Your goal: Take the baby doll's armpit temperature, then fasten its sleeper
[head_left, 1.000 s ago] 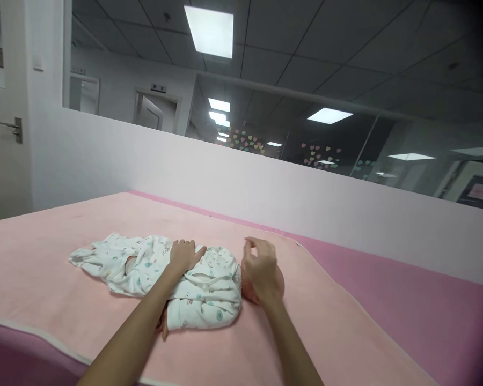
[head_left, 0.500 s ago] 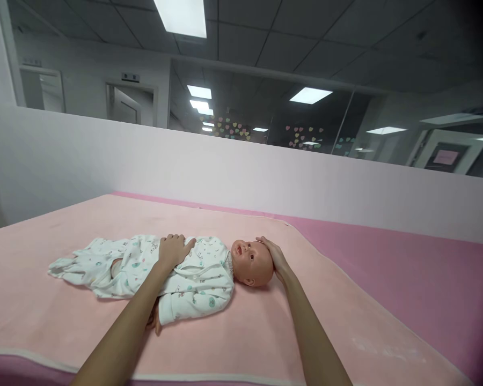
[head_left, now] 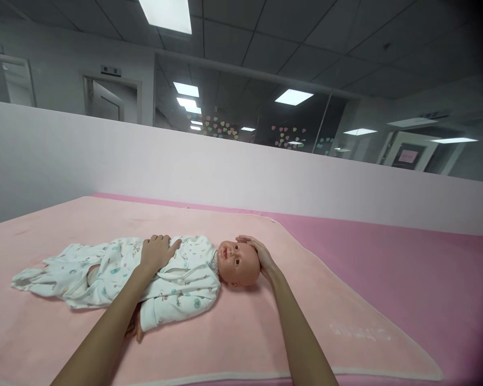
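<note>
A baby doll [head_left: 241,265] lies on its back, head to the right and face up. It wears a white sleepsuit [head_left: 189,287] with small green and pink prints, and a doll's hand shows at the near cuff. My left hand [head_left: 158,253] rests flat on the doll's belly, thumb apart from the fingers. Against the top of the doll's bald head lies my right hand [head_left: 260,253], its fingers stretched along the far side of the head. Part of that palm is hidden behind the head.
Under the doll spreads a pale pink blanket [head_left: 233,343] with a white edge, on a darker pink mat [head_left: 406,268]. A low white wall [head_left: 209,166] borders the back. Beyond it are glass panes with heart stickers [head_left: 290,136] and doors [head_left: 107,102].
The whole scene has shifted left as the camera turned to the right. Both hands keep their places on the doll, which lies as before.
</note>
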